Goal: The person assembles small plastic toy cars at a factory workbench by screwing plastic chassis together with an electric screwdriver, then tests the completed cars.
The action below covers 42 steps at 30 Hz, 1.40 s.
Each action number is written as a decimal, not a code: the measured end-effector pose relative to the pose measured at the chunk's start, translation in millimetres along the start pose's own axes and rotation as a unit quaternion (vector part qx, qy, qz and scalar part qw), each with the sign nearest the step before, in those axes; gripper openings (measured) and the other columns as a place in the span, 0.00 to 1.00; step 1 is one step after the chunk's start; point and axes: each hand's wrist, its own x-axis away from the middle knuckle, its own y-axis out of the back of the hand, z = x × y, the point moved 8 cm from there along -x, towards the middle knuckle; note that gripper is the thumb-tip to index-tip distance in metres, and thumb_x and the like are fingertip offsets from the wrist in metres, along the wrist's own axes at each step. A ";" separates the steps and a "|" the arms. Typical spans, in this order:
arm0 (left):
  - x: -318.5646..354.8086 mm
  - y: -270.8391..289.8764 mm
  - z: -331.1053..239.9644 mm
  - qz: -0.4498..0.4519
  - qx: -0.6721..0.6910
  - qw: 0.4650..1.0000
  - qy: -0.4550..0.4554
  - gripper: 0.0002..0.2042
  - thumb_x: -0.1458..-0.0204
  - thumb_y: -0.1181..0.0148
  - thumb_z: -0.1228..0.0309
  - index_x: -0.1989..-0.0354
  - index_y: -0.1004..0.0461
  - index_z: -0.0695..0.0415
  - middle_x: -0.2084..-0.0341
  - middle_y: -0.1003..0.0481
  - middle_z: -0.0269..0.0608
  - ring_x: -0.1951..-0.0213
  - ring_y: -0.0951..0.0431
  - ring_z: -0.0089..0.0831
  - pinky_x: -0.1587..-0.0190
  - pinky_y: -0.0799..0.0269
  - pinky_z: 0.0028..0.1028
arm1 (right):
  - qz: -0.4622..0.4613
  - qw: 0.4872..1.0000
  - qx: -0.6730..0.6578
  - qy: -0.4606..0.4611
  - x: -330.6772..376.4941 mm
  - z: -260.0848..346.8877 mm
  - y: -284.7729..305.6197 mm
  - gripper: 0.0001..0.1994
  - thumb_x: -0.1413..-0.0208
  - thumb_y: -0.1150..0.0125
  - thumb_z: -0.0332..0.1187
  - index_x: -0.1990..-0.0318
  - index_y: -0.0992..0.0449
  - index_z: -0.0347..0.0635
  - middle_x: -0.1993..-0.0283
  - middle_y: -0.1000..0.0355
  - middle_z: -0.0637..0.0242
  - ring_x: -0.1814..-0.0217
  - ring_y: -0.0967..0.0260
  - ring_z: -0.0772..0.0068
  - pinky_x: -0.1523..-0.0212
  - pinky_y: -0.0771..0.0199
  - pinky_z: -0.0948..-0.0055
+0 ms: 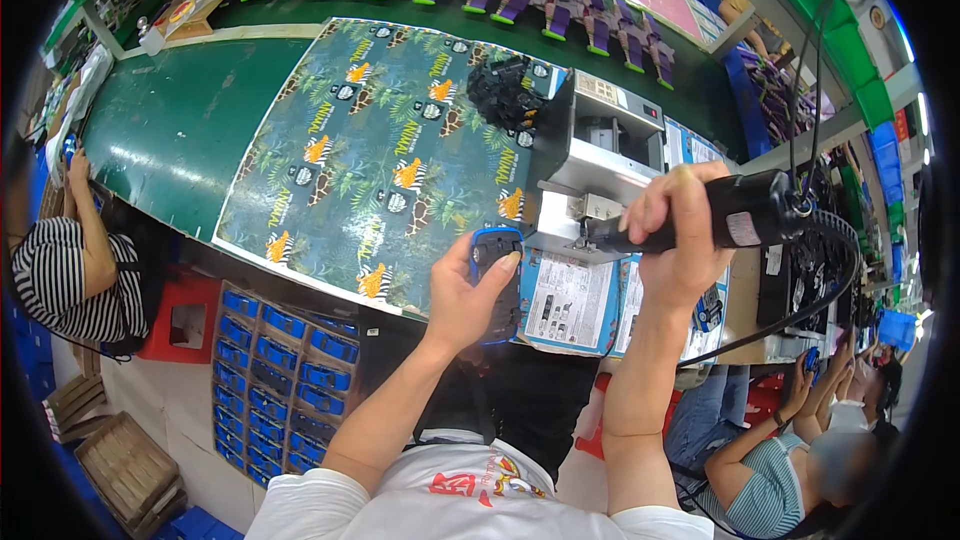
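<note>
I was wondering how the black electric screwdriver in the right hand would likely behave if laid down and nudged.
The black electric screwdriver would probably roll, since its barrel looks round. The attached thick black cable would likely tug against that. Its hard-looking casing suggests a stiff tool.

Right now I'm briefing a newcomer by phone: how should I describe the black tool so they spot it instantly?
Start at the animal-patterned sheet on the green table; just right of it stands a silver machine. At that machine's near side, the right hand grips the black tool, a thick cylinder tapering leftward. Its ribbed black cable sets it apart from the silver machine.
</note>
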 end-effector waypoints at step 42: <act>8.8 1.6 -11.8 0.004 -0.039 0.999 0.000 0.13 0.49 0.39 0.77 0.55 0.29 0.67 0.66 0.20 0.45 0.65 0.21 0.25 0.61 0.25 0.26 | -0.148 0.923 -0.332 0.123 -60.9 9.3 81.0 0.24 0.39 0.48 0.57 0.63 0.26 0.43 0.79 0.40 0.72 0.81 0.45 0.79 0.76 0.49 0.80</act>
